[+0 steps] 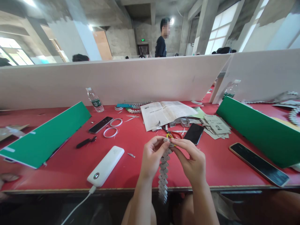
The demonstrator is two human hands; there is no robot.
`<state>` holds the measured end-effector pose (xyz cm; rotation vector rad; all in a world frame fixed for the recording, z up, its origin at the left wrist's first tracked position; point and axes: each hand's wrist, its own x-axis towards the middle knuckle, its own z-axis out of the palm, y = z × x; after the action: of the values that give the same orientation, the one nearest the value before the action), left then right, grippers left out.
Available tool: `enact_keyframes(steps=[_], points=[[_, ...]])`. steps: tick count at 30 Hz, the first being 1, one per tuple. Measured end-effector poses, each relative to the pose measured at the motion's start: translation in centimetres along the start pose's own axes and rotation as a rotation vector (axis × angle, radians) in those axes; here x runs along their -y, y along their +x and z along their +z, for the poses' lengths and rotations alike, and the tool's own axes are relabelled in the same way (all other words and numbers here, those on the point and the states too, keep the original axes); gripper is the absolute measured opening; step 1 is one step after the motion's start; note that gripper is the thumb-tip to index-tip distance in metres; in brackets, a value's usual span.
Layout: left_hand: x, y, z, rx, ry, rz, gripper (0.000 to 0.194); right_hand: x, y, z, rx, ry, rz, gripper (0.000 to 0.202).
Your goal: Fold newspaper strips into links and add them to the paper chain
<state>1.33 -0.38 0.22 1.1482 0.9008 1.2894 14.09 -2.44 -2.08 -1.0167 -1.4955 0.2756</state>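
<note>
A zigzag chain of folded paper (pixel 163 176) hangs down from my fingers past the table's front edge. My left hand (pixel 152 154) pinches its upper end between thumb and fingers. Close against it, my right hand (pixel 191 157) has its thumb and fingers closed at the same end of the chain. The fingers partly hide the piece there. Just beyond my hands lie pliers with red and yellow handles (pixel 175 135), partly covered by the fingers. A sheet of newspaper (pixel 161 114) is spread behind them.
On the red table (pixel 131 172) lie a white power bank (pixel 106 165) with a cable, a black-handled tool (pixel 85 142), white tape rings (pixel 110 132), phones (pixel 194 133) and paper pieces (pixel 217 125). Green boards (pixel 51 137) flank both sides. A water bottle (pixel 95 101) stands by the white partition (pixel 112 81).
</note>
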Motion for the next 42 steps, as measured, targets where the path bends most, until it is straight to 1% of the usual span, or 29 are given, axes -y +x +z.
enact_keyframes(steps=[6,8,11,13,16,18,20,23,25,28,33,35,38,40,42], points=[[0.3,0.1,-0.1,-0.018,-0.045,-0.006,0.012,0.2,0.0,0.1,0.093,0.06,0.138,0.024],[0.3,0.1,0.0,-0.026,-0.058,-0.015,0.012,0.2,0.0,0.4,0.083,0.066,0.188,0.022],[0.3,0.2,0.1,-0.041,-0.06,-0.015,0.012,0.2,-0.1,0.7,0.031,0.055,0.245,0.019],[0.3,0.2,0.1,-0.034,-0.054,0.005,0.012,0.2,-0.1,0.8,0.018,0.041,0.225,0.018],[0.2,0.2,0.0,-0.021,-0.019,0.055,0.01,0.3,0.0,0.9,0.006,0.003,0.132,0.017],[0.2,0.2,0.0,-0.014,0.006,0.066,0.011,0.3,0.1,1.0,0.009,-0.014,0.103,0.015],[0.2,0.2,0.0,-0.009,0.017,0.043,0.011,0.2,0.1,1.2,0.042,-0.013,0.133,0.014],[0.3,0.1,-0.1,-0.012,0.029,0.011,0.012,0.3,0.0,1.6,0.092,-0.009,0.221,0.013],[0.2,0.1,-0.1,-0.014,0.049,0.008,0.012,0.3,0.0,1.7,0.097,-0.011,0.255,0.013],[0.1,0.1,-0.4,-0.013,0.08,0.018,0.012,0.2,0.1,1.5,0.102,0.034,0.271,0.011],[0.0,0.1,-0.6,-0.034,0.049,0.024,0.01,0.1,0.1,1.0,0.194,0.145,0.267,0.011],[0.0,0.1,-0.6,-0.044,0.029,0.028,0.01,0.2,0.1,1.1,0.173,0.143,0.241,0.011],[0.0,0.0,-0.5,-0.05,0.013,0.03,0.01,0.4,0.0,1.4,0.1,0.119,0.223,0.015],[0.0,0.0,-0.7,-0.039,0.009,0.019,0.009,0.4,0.0,1.6,0.088,0.13,0.241,0.018],[-0.1,0.0,-1.1,0.003,-0.004,-0.009,0.008,0.2,0.0,1.5,0.103,0.212,0.287,0.02]])
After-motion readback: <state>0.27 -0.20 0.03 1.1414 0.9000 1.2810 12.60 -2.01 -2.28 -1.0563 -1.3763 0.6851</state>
